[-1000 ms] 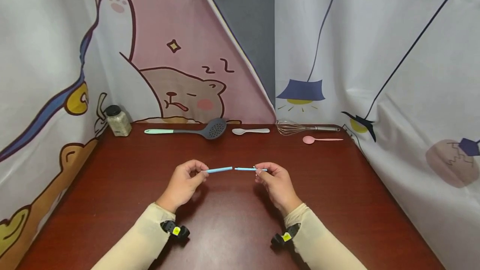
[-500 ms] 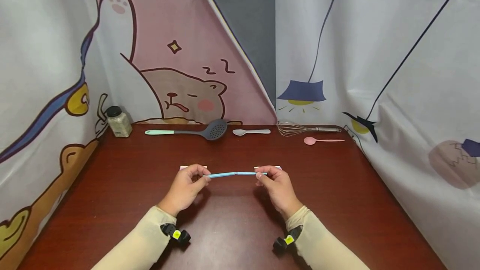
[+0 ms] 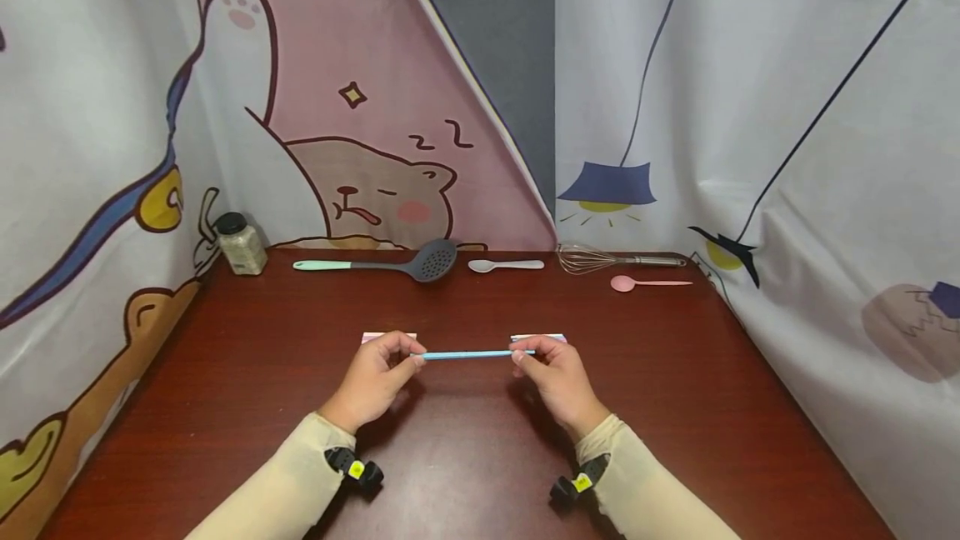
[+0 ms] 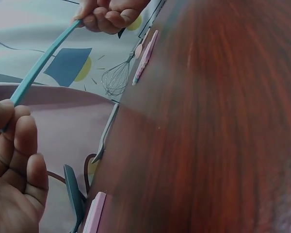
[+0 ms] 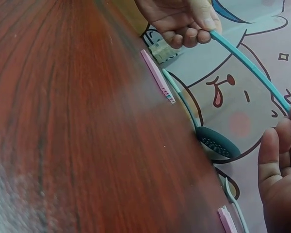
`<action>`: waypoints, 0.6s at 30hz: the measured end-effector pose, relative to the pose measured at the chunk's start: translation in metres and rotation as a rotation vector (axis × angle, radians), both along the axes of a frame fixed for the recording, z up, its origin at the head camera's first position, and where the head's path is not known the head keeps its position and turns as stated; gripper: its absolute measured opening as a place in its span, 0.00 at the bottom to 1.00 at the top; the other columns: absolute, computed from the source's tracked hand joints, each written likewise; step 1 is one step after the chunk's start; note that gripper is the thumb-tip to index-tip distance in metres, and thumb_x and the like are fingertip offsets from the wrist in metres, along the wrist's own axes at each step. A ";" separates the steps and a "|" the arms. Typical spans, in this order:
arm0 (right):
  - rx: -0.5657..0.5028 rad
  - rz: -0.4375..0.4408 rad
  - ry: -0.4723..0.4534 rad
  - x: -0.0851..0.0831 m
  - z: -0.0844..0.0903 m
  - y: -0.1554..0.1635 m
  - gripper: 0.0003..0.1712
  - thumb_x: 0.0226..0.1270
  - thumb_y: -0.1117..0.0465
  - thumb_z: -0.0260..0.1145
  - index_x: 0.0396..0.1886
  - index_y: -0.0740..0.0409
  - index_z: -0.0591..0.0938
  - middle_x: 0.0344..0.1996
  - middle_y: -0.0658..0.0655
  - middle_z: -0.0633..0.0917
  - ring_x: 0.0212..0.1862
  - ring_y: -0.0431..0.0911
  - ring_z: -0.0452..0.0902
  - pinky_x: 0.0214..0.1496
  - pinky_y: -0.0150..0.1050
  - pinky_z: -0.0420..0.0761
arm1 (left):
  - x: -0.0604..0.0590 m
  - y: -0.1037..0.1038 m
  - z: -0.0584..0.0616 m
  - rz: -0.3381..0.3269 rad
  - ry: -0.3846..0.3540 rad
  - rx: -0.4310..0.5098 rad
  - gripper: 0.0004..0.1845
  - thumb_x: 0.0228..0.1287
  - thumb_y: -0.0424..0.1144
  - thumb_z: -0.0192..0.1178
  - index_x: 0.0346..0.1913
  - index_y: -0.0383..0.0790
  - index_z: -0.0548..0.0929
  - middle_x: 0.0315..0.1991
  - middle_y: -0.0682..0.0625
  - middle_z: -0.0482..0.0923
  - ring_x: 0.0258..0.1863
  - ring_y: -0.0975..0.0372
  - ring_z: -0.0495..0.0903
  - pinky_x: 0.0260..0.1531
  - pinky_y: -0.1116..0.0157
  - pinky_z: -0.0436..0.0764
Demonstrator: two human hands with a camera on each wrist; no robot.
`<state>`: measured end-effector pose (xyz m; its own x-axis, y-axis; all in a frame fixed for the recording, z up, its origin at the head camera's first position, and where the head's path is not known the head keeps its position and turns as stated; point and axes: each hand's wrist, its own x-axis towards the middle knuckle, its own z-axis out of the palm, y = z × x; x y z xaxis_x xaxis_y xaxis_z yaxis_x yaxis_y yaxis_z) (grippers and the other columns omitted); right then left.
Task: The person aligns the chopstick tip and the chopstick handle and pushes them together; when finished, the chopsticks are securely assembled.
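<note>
A slim light-blue chopstick (image 3: 467,354) in two pieces, set end to end, forms one nearly level line above the table. My left hand (image 3: 372,382) pinches its left end between thumb and fingers; my right hand (image 3: 557,380) pinches the right end the same way. In the left wrist view the chopstick (image 4: 43,63) runs unbroken from one hand to the other. Behind the left hand lies a pink case piece (image 3: 388,337), and another pink piece (image 3: 538,337) lies behind the right hand. Both are partly hidden by the fingers.
Along the back edge of the dark red table (image 3: 465,457) lie a slotted turner (image 3: 431,262), a white spoon (image 3: 506,265), a whisk (image 3: 622,260) and a pink spoon (image 3: 651,282). A black-lidded jar (image 3: 242,247) stands at the back left. Printed cloth hangs behind.
The two blue pieces, apart one second ago, have come together, first at a slight angle and now straight. Both hands sit slightly lower in the view, uncovering the pink pieces behind them.
</note>
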<state>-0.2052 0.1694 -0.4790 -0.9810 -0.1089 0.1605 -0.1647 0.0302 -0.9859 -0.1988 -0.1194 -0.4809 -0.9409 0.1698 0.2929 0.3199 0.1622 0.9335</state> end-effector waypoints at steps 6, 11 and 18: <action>-0.010 -0.010 0.004 0.000 -0.001 0.000 0.11 0.72 0.74 0.66 0.47 0.82 0.82 0.50 0.73 0.83 0.30 0.41 0.83 0.40 0.35 0.85 | 0.000 0.002 0.000 0.008 0.024 -0.005 0.04 0.66 0.23 0.67 0.40 0.32 0.85 0.33 0.46 0.84 0.29 0.67 0.79 0.33 0.71 0.78; -0.007 -0.042 -0.003 0.000 -0.003 0.000 0.09 0.71 0.75 0.67 0.46 0.79 0.83 0.50 0.72 0.84 0.31 0.42 0.83 0.40 0.35 0.85 | 0.000 0.003 -0.002 0.005 0.051 -0.026 0.04 0.67 0.25 0.67 0.42 0.33 0.86 0.34 0.46 0.84 0.31 0.67 0.77 0.34 0.70 0.77; 0.066 -0.005 0.045 -0.003 0.000 0.002 0.11 0.71 0.73 0.67 0.49 0.77 0.85 0.47 0.69 0.86 0.32 0.43 0.84 0.41 0.34 0.85 | -0.003 -0.001 -0.002 0.033 0.058 -0.046 0.04 0.67 0.25 0.68 0.42 0.34 0.87 0.33 0.47 0.84 0.30 0.67 0.76 0.34 0.70 0.76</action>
